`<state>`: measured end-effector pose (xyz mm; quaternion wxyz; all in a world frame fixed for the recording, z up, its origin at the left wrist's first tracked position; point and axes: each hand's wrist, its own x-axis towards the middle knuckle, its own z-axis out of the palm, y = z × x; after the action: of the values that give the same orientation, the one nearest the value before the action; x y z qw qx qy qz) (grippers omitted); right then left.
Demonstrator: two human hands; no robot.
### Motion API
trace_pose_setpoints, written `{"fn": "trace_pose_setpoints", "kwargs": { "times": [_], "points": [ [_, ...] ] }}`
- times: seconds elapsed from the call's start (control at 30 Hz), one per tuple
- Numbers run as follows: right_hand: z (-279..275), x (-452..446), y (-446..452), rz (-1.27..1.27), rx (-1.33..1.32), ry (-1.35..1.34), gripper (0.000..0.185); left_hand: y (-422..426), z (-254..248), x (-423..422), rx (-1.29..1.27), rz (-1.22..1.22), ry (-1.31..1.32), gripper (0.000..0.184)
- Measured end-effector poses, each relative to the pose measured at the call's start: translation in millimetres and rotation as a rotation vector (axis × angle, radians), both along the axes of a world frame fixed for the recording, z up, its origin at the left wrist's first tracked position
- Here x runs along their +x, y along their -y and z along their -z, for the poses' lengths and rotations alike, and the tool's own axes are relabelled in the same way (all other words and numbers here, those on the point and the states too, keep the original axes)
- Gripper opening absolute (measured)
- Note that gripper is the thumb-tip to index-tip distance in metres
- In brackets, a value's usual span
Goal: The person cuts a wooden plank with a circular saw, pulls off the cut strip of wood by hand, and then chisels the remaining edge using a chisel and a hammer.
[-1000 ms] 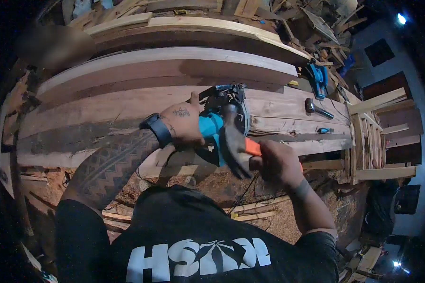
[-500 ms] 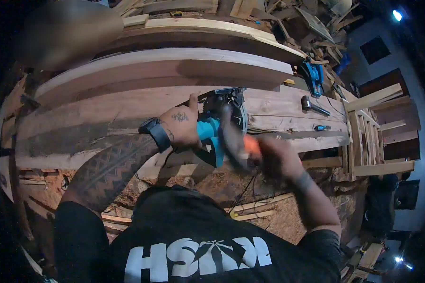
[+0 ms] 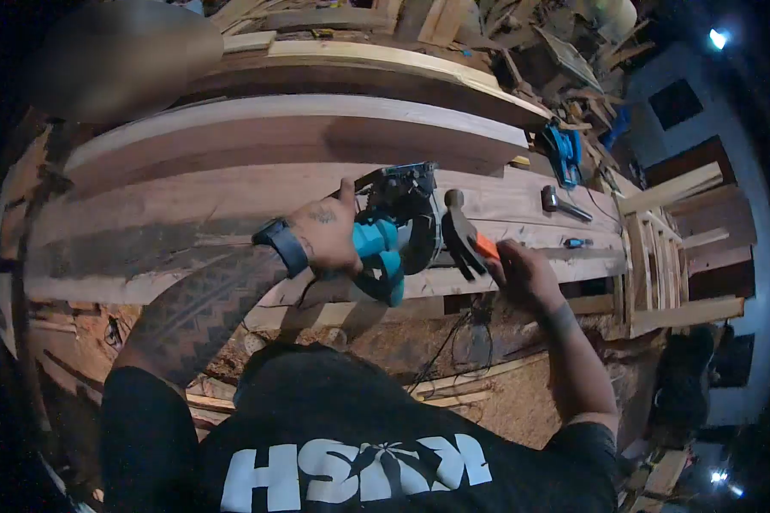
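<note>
My left hand (image 3: 327, 232) is wrapped round the handle of a teal-and-black circular saw (image 3: 378, 241), which stands on the planks of the workbench (image 3: 231, 195). My right hand (image 3: 529, 278) grips a claw hammer (image 3: 459, 231) by its orange handle. The hammer's head is just right of the saw's black guard; whether they touch I cannot tell. The saw's blade is not clearly visible.
A thick beam (image 3: 316, 128) lies along the bench's far side. To the right are a blue power tool (image 3: 563, 154), a grey hammer-shaped tool (image 3: 566, 204), a small blue tool (image 3: 577, 243) and a wooden frame (image 3: 650, 265). Cables (image 3: 466, 333) hang at the near edge.
The hammer, blurred in front of the saw before, is now sharp and slightly to the right, together with my right hand. My left hand keeps its hold on the saw.
</note>
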<state>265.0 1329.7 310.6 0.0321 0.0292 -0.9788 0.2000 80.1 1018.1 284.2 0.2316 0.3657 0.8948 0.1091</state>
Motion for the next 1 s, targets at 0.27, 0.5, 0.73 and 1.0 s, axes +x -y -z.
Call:
{"fn": "trace_pose_setpoints", "kwargs": {
  "times": [0.27, 0.5, 0.73, 1.0],
  "points": [
    [-2.8, 2.7, 19.0, -0.163, -0.070, -0.054, 0.028, 9.1, -6.7, -10.1, -0.060, 0.070, 0.053, 0.136],
    [98.3, 15.3, -63.7, 0.260, -0.416, -0.238, 0.028, 27.4, 15.8, -9.1, 0.058, 0.122, 0.003, 0.138],
    [238.4, -9.8, -110.6, 0.493, 0.095, 0.003, 0.040, 37.9, 9.0, -9.0, 0.158, 0.292, -0.059, 0.129],
    [112.7, -39.2, -13.6, 0.409, -0.196, -0.422, 0.026, 21.0, -8.6, -6.3, 0.022, 0.293, -0.026, 0.126]
  ]
}}
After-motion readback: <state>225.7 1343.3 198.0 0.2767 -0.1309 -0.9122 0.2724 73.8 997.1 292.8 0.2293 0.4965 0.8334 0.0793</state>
